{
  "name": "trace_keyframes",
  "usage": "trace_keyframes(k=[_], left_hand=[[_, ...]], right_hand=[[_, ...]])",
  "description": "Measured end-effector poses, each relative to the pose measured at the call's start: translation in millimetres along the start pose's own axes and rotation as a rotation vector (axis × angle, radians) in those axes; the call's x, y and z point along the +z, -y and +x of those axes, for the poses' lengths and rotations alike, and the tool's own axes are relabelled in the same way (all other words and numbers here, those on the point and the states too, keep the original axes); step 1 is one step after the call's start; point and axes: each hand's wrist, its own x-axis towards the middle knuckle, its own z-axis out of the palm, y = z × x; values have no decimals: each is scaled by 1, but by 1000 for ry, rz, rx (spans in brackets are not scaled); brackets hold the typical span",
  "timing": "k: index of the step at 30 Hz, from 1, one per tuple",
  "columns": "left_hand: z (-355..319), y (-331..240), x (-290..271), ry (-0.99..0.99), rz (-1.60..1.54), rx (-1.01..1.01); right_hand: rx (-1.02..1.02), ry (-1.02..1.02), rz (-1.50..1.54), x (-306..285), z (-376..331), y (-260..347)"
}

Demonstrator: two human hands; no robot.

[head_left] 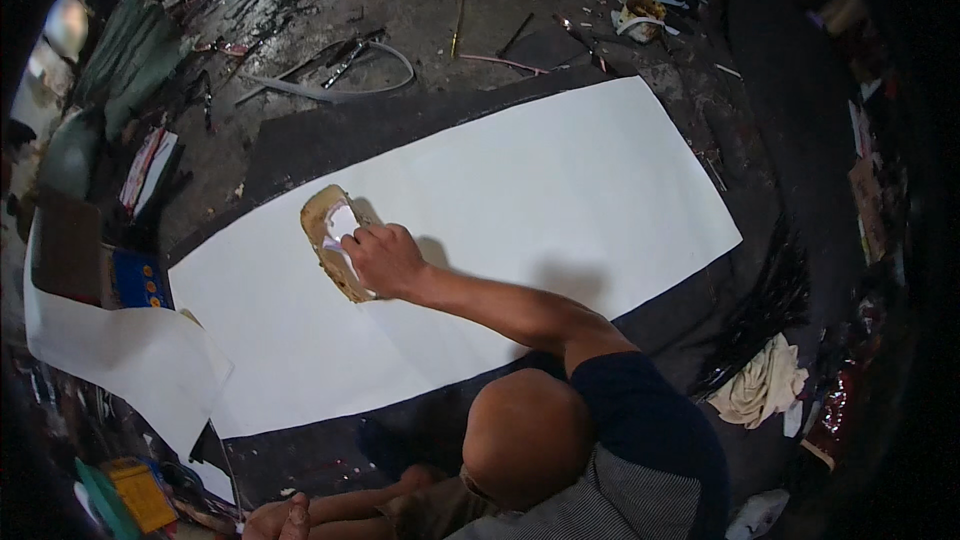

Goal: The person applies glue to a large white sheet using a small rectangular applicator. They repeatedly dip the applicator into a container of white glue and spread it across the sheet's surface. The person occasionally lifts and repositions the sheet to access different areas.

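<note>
My right hand (388, 260) reaches in from the lower right, its arm bare below a dark blue sleeve (640, 390). Its fingers are curled closed at the right side of an oblong tan tray-like container (327, 208). The container has crusted brown edges and a white inside, where my fingertips are. What they pinch there is hidden. Beneath both lies a large white sheet (560, 170), spread flat on dark material, and the container is over its left half. My left hand does not show.
A second white sheet (120, 350) curls up at the left beside a blue box (138, 278). Far off lie a bent grey strip (375, 80) and scraps. A crumpled cream cloth (762, 382) is at the right. Bare legs (350, 510) rest at the lower edge.
</note>
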Motion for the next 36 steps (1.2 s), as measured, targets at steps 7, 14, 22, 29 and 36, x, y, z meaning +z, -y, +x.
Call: trace_keyframes(k=[7,14,22,29,36], left_hand=[[3,-4,3,23,40,-44],[23,-13,9,91,40,-71],[66,-4,34,169,-73,-341],[95,-9,47,205,-111,-277],[143,-14,68,228,-62,-381]], right_hand=[[140,-76,184,-17,6,-4],[962,30,674,-5,-50,-126],[1233,3,-276,-108,-121,-299],[1333,-251,-989,-296,-220,-376],[805,221,-136,-50,-72,-266]])
